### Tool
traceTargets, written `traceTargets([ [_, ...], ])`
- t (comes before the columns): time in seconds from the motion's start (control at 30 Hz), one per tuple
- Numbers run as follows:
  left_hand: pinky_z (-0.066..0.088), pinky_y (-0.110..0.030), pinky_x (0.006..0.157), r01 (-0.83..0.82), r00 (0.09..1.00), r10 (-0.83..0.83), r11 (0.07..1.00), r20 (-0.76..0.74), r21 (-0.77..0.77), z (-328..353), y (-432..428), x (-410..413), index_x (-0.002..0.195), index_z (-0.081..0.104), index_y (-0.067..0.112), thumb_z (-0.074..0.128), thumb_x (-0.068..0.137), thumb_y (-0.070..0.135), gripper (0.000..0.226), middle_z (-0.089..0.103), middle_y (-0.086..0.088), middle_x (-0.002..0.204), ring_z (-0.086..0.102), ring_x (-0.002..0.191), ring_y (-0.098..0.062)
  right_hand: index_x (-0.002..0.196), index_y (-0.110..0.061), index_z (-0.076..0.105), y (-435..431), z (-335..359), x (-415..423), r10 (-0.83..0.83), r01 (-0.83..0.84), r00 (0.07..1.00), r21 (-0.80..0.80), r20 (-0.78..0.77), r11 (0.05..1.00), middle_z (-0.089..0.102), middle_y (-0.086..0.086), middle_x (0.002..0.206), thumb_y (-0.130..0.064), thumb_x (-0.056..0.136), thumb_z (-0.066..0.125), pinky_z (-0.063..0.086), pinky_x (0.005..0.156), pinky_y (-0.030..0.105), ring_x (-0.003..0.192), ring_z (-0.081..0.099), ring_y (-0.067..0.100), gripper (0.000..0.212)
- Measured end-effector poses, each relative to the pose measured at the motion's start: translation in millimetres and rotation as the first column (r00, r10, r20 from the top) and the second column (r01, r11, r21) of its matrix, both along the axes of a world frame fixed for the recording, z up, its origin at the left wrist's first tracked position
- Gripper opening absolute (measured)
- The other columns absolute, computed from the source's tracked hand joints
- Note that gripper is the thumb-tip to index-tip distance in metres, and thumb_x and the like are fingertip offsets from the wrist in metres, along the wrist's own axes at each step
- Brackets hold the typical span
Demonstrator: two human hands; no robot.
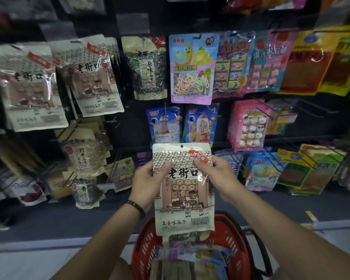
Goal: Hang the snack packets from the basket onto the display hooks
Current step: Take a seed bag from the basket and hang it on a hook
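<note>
I hold a cream sunflower-seed packet [183,190] upright in front of the display wall, its hang hole at the top centre. My left hand [148,182] grips its left edge and my right hand [216,174] pinches its upper right corner by the red label. Below it stands the red basket [238,243], with several more packets [190,257] inside. Matching cream packets [97,75] hang on hooks at the upper left of the display.
The black peg wall carries many hanging snacks: a purple candy bag [192,69], blue bags [200,126], pink bags [249,126], orange and yellow packs [311,61] at right. Bare hooks [315,110] stick out at the middle right. Grey floor runs along the bottom.
</note>
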State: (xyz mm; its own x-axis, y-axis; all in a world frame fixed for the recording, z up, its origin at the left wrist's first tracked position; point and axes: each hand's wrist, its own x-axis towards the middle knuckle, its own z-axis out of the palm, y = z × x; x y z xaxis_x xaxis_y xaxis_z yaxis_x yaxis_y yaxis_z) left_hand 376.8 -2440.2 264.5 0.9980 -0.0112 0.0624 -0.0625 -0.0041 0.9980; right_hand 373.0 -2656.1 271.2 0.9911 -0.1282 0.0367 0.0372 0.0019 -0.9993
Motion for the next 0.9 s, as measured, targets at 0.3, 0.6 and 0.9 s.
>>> traceTargets([
  [0.3,0.059,-0.06,0.1,-0.153,0.986,0.159,0.982,0.054,-0.108,47.7,27.4,18.3,0.112,0.078,0.024,0.075,0.097,0.039,0.021,0.083,-0.005,0.111,0.078,0.109,-0.031,0.084,0.0,0.07,33.8,50.5,22.1,0.034,-0.018,0.996,-0.181,0.088,0.983,0.053,0.002,0.056,-0.039,0.095,0.079,0.031,0.043,0.024,0.04,0.035,0.011,0.041],
  [0.6,0.046,-0.049,0.119,-0.355,0.916,0.364,0.931,0.169,-0.082,140.9,96.1,64.0,0.162,0.036,0.009,0.079,0.087,0.056,0.098,0.052,-0.008,0.16,0.053,0.144,-0.025,0.082,-0.016,0.075,117.7,144.1,84.8,0.073,-0.022,0.962,-0.19,0.265,0.982,0.063,-0.01,0.051,-0.034,0.094,0.081,0.037,0.047,0.017,0.044,0.047,-0.002,0.023],
  [0.9,0.045,-0.054,0.118,-0.48,0.852,0.493,0.87,0.178,-0.112,201.0,174.6,129.5,0.164,0.037,0.018,0.081,0.081,0.062,0.104,0.056,-0.004,0.157,0.056,0.141,-0.027,0.072,0.001,0.062,212.1,204.6,175.4,0.077,-0.003,0.941,-0.218,0.33,0.976,0.059,0.008,0.065,-0.051,0.091,0.081,0.035,0.061,0.033,0.059,0.049,0.018,0.058],
])
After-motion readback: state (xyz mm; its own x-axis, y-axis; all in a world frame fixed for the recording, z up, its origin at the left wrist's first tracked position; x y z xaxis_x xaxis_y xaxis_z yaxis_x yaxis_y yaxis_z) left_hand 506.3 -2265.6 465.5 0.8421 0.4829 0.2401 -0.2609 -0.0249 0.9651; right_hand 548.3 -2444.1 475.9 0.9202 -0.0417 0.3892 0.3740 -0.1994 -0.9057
